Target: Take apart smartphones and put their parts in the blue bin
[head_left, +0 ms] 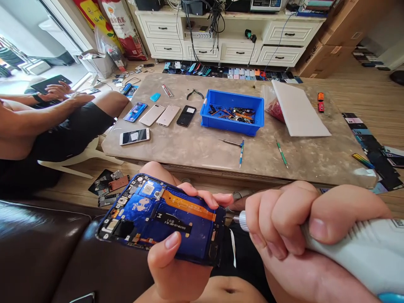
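My left hand grips an opened smartphone, thumb on its inner face and fingers over the far edge. The blue inside of the phone shows, with an orange flex cable and a black ribbon marked M. In my right hand is a white, thick-bodied electric screwdriver, fingers wrapped round it. Its ridged collar and short metal tip point left at the phone's right end, close beside it; whether they touch I cannot tell.
On the table stand a blue bin of small parts, several phones, pliers, a screwdriver, a green pen-like tool and a white foam sheet. Another person sits at left holding a dark tablet-like device.
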The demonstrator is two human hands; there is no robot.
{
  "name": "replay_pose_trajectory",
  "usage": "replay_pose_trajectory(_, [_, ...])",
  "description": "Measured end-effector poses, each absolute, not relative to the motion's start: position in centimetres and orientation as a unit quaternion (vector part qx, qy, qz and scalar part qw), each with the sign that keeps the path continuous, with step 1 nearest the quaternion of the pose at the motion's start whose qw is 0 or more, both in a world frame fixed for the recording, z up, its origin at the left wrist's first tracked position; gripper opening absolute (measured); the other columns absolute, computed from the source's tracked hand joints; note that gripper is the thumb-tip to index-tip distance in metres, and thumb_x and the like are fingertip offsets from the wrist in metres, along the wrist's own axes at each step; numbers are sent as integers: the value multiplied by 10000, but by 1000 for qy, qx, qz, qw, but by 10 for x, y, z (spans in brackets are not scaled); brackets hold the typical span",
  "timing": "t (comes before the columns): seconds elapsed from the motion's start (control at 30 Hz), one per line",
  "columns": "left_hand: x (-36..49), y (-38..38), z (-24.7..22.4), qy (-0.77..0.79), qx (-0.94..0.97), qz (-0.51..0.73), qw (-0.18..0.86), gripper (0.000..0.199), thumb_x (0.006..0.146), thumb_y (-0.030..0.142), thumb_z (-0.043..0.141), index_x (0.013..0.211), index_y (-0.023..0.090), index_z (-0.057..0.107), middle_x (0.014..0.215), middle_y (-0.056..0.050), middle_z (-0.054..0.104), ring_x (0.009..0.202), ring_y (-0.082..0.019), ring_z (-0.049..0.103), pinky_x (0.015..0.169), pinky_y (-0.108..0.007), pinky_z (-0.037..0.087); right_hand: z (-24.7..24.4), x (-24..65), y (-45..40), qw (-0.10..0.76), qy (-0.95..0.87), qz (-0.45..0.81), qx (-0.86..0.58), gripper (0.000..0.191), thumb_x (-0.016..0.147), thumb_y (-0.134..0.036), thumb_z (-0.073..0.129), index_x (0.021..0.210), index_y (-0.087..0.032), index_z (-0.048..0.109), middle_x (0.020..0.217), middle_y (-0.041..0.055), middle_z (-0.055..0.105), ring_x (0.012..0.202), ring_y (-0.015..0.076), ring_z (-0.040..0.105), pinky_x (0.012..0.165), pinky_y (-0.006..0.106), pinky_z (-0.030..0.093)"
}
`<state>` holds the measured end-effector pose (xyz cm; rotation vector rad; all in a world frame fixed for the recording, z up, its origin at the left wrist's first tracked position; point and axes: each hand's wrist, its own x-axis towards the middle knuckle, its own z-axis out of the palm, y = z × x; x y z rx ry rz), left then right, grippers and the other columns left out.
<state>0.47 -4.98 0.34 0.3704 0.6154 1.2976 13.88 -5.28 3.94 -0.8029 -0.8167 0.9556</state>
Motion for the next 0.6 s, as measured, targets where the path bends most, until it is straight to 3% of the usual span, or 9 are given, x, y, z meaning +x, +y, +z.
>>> replay_pose_trajectory(0.2, [3, -50, 2, 272, 160, 589, 744, 403, 683, 428, 731, 1051, 291, 637, 897, -84, 648, 1054, -416, 638, 957, -576, 495, 50, 126, -57, 737, -344, 384, -437, 512, 693, -226, 883, 658, -214, 372, 507, -94, 465, 382, 72, 432, 407, 260, 451])
replay_pose_trajectory(0.4, [2, -50, 5, 287, 162, 579, 746, 414, 676, 458, 743, 1039, 289, 634, 882, -65, 652, 966, -356, 661, 899, -499, 537, 54, 118, -56, 757, -315, 339, -462, 515, 714, -219, 856, 664, -226, 343, 499, -93, 383, 386, 77, 344, 392, 273, 396])
replay_pose_trajectory(0.6, [0, -50, 6, 287, 168, 562, 758, 404, 686, 476, 729, 1043, 315, 628, 902, -62, 657, 993, -371, 656, 856, -519, 562, 47, 121, -54, 760, -334, 343, -440, 571, 662, -251, 898, 692, -231, 328, 497, -113, 400, 359, 64, 347, 360, 244, 394])
